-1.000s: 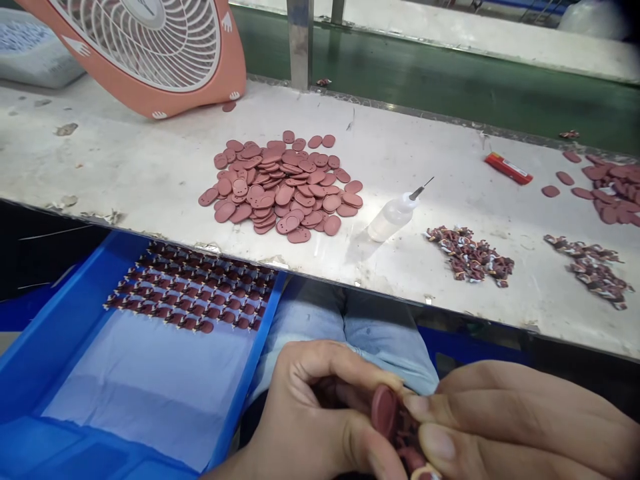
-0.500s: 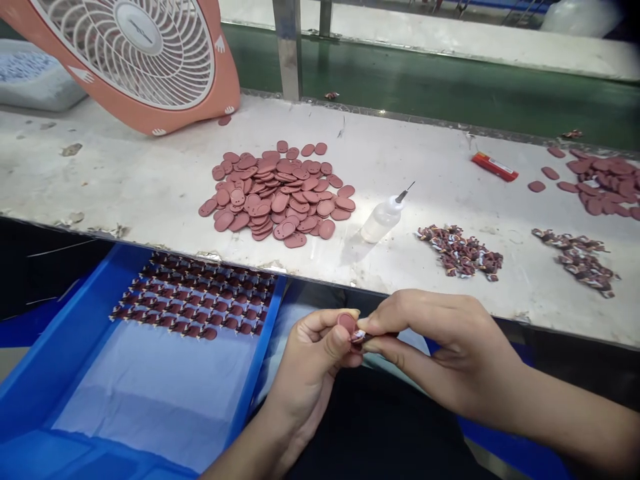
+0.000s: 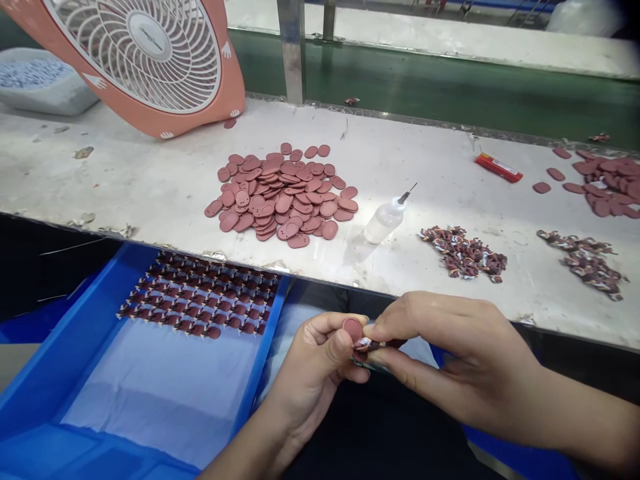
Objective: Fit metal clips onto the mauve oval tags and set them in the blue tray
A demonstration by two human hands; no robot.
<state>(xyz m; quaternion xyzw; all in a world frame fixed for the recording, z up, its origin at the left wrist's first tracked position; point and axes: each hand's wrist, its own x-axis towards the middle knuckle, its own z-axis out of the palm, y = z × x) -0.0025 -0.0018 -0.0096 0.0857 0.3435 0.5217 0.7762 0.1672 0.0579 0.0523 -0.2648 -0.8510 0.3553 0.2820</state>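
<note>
Since a moment ago the two hands have dropped a tiny bit lower, and they still pinch the same little piece. One small reddish oval piece (image 3: 353,329) sits between the left hand (image 3: 320,363) and the right hand (image 3: 445,353), below the near edge of the tabletop (image 3: 125,180). The left hand's thumb and fingers are closed on the oval piece. The right hand's fingertips are closed on a small mixed-colour part (image 3: 367,345) that touches the oval piece.

To the left of the hands is one blue bin (image 3: 60,360), tucked under the near edge of the tabletop. Rows of finished dark red pieces (image 3: 200,300) lie at its far end; there are too many to count.

On the tabletop, one big pile of oval pieces (image 3: 283,197) lies in the middle. One clear squeeze bottle (image 3: 383,221) with a thin needle tip lies just to the right of that pile. Two small heaps of little parts lie near the near edge: one (image 3: 463,252) right of the bottle, and one (image 3: 585,260) further right. Another pile of ovals (image 3: 605,183) sits by the right edge. One red stick-shaped thing (image 3: 499,167) lies toward the far edge. One orange fan (image 3: 145,60) stands at the far left corner, with one grey tray (image 3: 40,87) beside it.
</note>
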